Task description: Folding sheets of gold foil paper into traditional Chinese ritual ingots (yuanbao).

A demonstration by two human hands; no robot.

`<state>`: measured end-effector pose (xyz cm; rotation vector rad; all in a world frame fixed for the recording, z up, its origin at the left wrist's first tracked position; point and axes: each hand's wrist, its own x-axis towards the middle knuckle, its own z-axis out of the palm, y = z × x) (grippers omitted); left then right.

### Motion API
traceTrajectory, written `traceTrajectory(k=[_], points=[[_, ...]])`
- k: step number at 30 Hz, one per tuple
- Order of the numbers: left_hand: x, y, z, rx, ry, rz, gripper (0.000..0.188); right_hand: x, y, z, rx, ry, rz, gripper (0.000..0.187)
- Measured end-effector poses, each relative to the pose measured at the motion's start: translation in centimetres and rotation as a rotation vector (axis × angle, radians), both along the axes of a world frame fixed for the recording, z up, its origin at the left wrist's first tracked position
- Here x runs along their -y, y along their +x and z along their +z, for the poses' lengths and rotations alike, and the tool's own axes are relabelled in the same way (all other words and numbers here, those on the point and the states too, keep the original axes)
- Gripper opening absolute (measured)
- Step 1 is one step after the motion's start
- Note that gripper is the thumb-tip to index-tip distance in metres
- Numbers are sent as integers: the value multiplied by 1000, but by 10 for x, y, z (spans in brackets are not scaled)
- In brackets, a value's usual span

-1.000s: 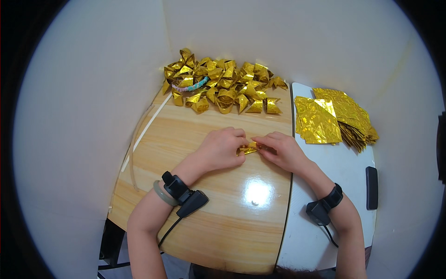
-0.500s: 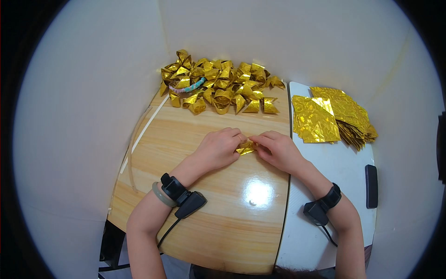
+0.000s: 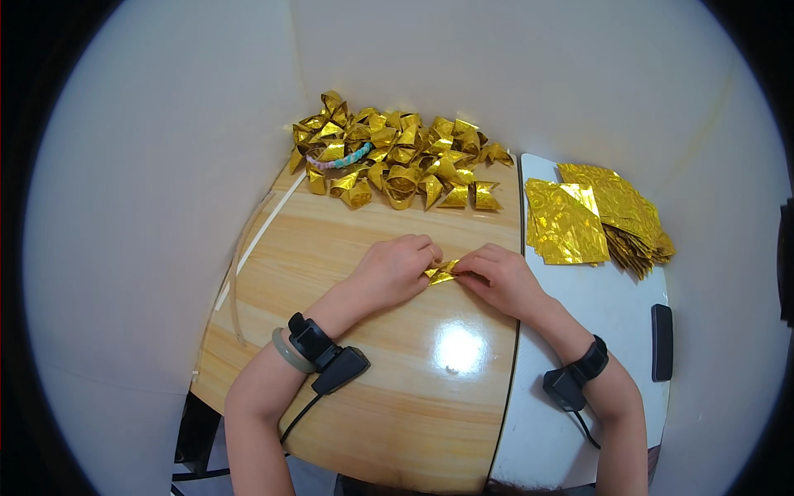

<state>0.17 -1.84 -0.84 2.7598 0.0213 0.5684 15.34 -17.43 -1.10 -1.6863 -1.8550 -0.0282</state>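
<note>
A small folded piece of gold foil paper (image 3: pixel 442 272) is held between my two hands over the middle of the wooden tabletop. My left hand (image 3: pixel 400 269) has its fingers curled and closed on the foil's left end. On the other end, my right hand (image 3: pixel 499 279) pinches with thumb and fingertips. Both ends of the piece are partly hidden by my fingers. Beyond my hands lies a heap of folded gold foil ingots (image 3: pixel 402 179). To the right, flat gold foil sheets (image 3: pixel 566 223) are stacked on a white board.
A braided pink and teal band (image 3: pixel 354 156) rests among the ingots. The white board (image 3: pixel 554 446) adjoins the wooden tabletop (image 3: pixel 331 248) on the right, with a dark oblong object (image 3: pixel 662 342) near its edge. Pale walls (image 3: pixel 149 248) enclose the far side and both sides.
My fingers have shifted on the foil; the right fingertips have moved off its top toward its right end, so more of it shows. The whole view has dropped slightly.
</note>
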Motion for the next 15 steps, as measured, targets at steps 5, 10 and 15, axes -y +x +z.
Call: traceTrajectory(k=[5, 10, 15], points=[[2, -1, 4, 15, 31, -43, 14, 0, -1, -1, -257, -70, -65, 14], [-5, -2, -1, -36, -124, -37, 13, -2, -1, -2, -287, -112, -131, 13], [-13, -1, -8, -45, -276, -36, 19, -1, 1, -6, -235, -32, -67, 11]])
